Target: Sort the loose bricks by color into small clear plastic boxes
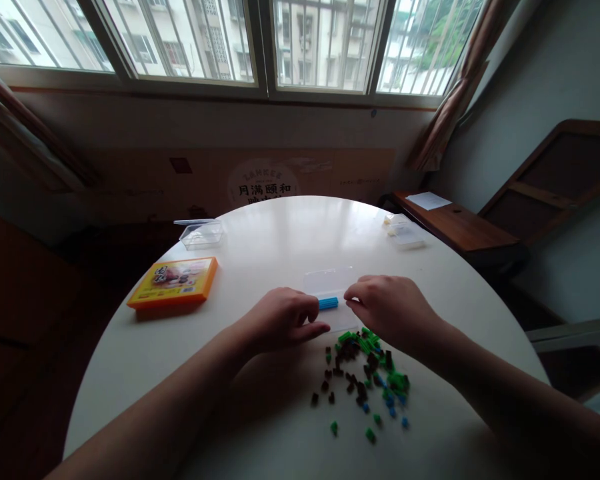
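Bright blue, ribbed plastic bar [329,303]: short, lying nearly level just below and right of the frame's centre, its left end partly hidden.
Clear, thin plastic sheet-like piece [327,279]: flat, faintly edged, showing above and below the bar; one part or two, cannot tell.
Small green plastic blocks [399,382]: loose, thickest along the top and right of the scatter in the lower middle of the frame.
Small dark brown plastic blocks [350,350]: loose, mostly at the scatter's left and middle.
Small blue plastic blocks [390,402]: few, mainly lower right of the scatter.
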Demonstrator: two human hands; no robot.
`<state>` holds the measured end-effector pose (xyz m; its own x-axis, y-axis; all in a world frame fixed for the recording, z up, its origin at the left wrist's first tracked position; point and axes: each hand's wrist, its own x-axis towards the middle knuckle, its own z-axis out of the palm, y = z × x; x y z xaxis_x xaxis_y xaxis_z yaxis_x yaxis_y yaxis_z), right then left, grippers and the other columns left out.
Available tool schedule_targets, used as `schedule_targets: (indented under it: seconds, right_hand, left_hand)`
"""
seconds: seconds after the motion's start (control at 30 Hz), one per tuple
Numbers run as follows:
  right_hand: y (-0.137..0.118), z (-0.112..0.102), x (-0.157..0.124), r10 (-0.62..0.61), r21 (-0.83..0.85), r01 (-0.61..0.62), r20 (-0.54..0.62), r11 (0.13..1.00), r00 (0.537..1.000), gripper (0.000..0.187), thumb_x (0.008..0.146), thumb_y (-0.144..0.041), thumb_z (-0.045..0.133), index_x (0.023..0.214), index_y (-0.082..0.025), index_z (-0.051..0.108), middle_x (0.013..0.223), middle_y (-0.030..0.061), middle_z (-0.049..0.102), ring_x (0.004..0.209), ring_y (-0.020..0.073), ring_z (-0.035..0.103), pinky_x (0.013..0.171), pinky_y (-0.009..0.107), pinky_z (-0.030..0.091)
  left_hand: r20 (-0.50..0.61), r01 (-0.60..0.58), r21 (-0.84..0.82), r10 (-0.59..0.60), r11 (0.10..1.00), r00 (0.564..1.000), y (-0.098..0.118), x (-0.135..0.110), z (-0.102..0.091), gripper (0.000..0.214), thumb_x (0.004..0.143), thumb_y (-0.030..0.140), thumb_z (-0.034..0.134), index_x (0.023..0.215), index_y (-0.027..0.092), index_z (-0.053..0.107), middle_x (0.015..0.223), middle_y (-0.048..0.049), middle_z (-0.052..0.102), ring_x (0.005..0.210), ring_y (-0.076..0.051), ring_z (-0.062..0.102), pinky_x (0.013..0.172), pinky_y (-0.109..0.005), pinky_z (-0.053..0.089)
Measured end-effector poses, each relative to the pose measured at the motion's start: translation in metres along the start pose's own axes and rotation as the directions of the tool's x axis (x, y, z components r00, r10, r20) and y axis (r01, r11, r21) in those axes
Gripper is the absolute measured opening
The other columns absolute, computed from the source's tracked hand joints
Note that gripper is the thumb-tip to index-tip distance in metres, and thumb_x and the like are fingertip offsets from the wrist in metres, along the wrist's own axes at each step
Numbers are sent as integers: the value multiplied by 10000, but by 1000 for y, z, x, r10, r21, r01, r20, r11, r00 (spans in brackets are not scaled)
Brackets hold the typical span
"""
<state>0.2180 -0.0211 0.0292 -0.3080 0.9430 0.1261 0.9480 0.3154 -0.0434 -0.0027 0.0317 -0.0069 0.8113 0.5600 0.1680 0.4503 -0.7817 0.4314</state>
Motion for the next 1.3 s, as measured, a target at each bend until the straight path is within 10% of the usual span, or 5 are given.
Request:
schedule_targets:
  seconds: [0.1,0.3,0.5,0.77,1.3]
  right_hand:
    - [5,-22,-15,-118,86,111,82,990,990,188,872,-263,557,868,-293,742,825,-11,712,684,143,613,569,265,298]
    - [15,-33,-30,-380,248,300,410,921,829,182,789,-186,586,783,-295,732,717,-22,704,634,145,614,572,260,306]
    - [17,-23,-21,-426,305,328,354,894,833,372,797,-141,568,1033,-374,737,860,-14,739,738,160,666,622,267,341]
    - [23,-23,-20,-390,261,299,455,918,800,258,797,-181,561,893,-294,773,781,31,723,674,173,634,590,258,340]
    - [45,-29,-23,-463,380,302,464,874,755,294,759,-191,561,910,-334,769,786,-21,731,651,144,584,636,269,341]
  left_hand:
    - [5,5,6,-5,1000,1000,1,0,0,269,858,408,609,720,177,601,577,30,551,509,-86,453,512,-194,324]
    - [6,-26,29,26,999,1000,8,-1,-5,209,875,350,573,753,186,621,551,37,538,489,-88,444,508,-195,333]
    - [130,-49,10,47,999,990,37,-1,-8,156,881,316,569,924,239,698,654,11,678,555,-121,591,555,-218,402]
    - [312,-32,60,12,998,950,58,0,-4,344,838,280,597,1177,332,629,727,12,728,586,-181,644,554,-262,416]
    - [335,-70,-27,75,997,939,58,2,-11,221,839,212,609,1016,286,718,708,12,731,594,-140,650,574,-223,430]
